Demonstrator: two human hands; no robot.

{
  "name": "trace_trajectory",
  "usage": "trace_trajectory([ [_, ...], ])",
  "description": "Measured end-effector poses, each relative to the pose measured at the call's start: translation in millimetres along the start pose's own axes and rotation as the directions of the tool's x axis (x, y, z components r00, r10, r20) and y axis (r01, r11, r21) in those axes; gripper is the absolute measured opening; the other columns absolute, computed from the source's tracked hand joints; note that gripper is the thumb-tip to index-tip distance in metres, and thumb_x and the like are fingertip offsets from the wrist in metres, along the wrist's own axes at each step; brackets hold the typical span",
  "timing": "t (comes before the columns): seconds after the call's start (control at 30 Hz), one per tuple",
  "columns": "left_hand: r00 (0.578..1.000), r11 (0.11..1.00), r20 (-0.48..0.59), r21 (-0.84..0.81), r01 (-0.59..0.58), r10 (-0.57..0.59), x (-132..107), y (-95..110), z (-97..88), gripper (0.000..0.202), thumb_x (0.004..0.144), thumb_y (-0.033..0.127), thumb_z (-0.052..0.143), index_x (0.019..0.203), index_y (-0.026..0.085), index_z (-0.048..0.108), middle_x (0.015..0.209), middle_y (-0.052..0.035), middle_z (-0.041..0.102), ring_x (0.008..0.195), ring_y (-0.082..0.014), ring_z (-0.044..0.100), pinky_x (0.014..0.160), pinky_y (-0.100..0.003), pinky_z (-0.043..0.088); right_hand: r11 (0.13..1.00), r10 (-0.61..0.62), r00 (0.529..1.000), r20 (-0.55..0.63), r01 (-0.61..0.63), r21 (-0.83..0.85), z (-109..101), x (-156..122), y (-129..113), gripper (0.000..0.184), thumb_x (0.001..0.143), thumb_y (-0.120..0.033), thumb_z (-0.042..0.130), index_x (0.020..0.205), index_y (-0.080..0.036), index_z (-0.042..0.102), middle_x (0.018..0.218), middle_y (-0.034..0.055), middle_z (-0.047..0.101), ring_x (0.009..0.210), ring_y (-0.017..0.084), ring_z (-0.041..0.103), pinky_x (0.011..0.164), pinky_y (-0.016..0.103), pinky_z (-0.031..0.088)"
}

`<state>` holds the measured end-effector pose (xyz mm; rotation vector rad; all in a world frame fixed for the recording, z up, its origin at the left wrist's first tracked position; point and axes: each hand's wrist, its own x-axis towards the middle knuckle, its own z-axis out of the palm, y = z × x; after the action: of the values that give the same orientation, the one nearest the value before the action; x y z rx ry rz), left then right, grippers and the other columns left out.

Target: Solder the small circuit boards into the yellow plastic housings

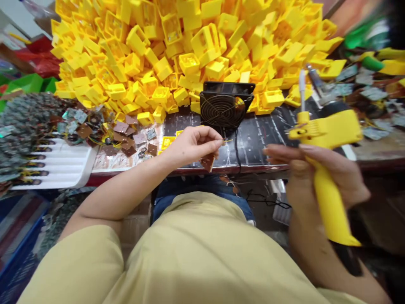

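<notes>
Close to the table's front edge, my left hand (199,145) pinches a small brown circuit board (208,163), which hangs below the fingers. A thin yellow wire (228,140) sticks out past the fingertips. On the right, my right hand (335,171) is wrapped round the handle of a yellow soldering gun (330,198), somewhat blurred, its metal tip pointing up and away from me. The two hands are apart. Just beyond my left hand stands a black fan (223,107) with a round wire grille.
A big heap of yellow plastic housings (164,55) fills the back. Loose brown boards (125,135) lie left of my left hand. Further left, a white ribbed tray (69,162) carries wired parts. Several circuit boards (375,93) lie at the right. A black cable (237,152) crosses the front edge.
</notes>
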<state>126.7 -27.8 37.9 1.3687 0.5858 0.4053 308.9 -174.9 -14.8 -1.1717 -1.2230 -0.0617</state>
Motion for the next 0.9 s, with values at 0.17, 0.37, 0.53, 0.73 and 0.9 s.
trace_trajectory([
  [0.17, 0.993, 0.993, 0.119, 0.115, -0.037, 0.024, 4, 0, 24.8, 0.031, 0.081, 0.042, 0.078, 0.082, 0.017, 0.061, 0.055, 0.0032, 0.061, 0.043, -0.0106, 0.06, 0.042, -0.019, 0.045, 0.997, -0.066, 0.983, 0.169, 0.071, -0.023, 4, 12, -2, 0.045, 0.088, -0.007, 0.07, 0.127, -0.028, 0.065, 0.114, 0.0006, 0.073, 0.095, 0.017, 0.073, 0.091, 0.026, 0.063],
  [0.37, 0.978, 0.972, 0.206, 0.22, -0.085, 0.039, 15, 4, 41.3, 0.017, 0.089, 0.033, 0.066, 0.084, 0.017, 0.061, 0.055, 0.0028, 0.062, 0.047, -0.0111, 0.061, 0.048, -0.02, 0.046, 0.995, -0.009, 0.977, 0.212, 0.03, -0.098, -10, 11, -2, 0.047, 0.088, -0.011, 0.072, 0.13, -0.029, 0.06, 0.107, -0.0025, 0.074, 0.091, 0.015, 0.073, 0.091, 0.024, 0.063],
  [0.53, 0.966, 0.922, 0.225, 0.333, -0.199, 0.128, 34, 5, 49.3, 0.024, 0.089, 0.039, 0.069, 0.083, 0.016, 0.063, 0.059, 0.0031, 0.058, 0.048, -0.0087, 0.053, 0.049, -0.02, 0.038, 0.96, -0.134, 0.975, 0.177, 0.172, -0.22, -17, 17, 3, 0.048, 0.089, -0.009, 0.069, 0.131, -0.032, 0.061, 0.113, -0.0037, 0.073, 0.093, 0.015, 0.073, 0.093, 0.023, 0.061],
  [0.73, 0.94, 0.846, 0.19, 0.412, -0.34, 0.285, 55, 12, 65.4, 0.02, 0.093, 0.022, 0.064, 0.074, 0.016, 0.061, 0.062, 0.0042, 0.05, 0.058, -0.0074, 0.042, 0.055, -0.021, 0.03, 0.943, -0.145, 0.973, 0.178, 0.19, -0.273, -30, 28, 7, 0.045, 0.091, -0.012, 0.069, 0.132, -0.03, 0.059, 0.117, -0.0028, 0.071, 0.096, 0.013, 0.072, 0.094, 0.02, 0.059],
  [0.9, 0.956, 0.867, 0.13, 0.403, -0.295, 0.265, 68, 15, 81.6, 0.026, 0.091, 0.017, 0.069, 0.068, 0.017, 0.057, 0.061, 0.0045, 0.048, 0.059, -0.0083, 0.04, 0.057, -0.023, 0.03, 0.914, -0.155, 0.979, 0.13, 0.192, -0.357, -33, 30, 11, 0.036, 0.094, -0.013, 0.065, 0.125, -0.029, 0.058, 0.115, -0.0007, 0.07, 0.1, 0.015, 0.071, 0.097, 0.026, 0.06],
])
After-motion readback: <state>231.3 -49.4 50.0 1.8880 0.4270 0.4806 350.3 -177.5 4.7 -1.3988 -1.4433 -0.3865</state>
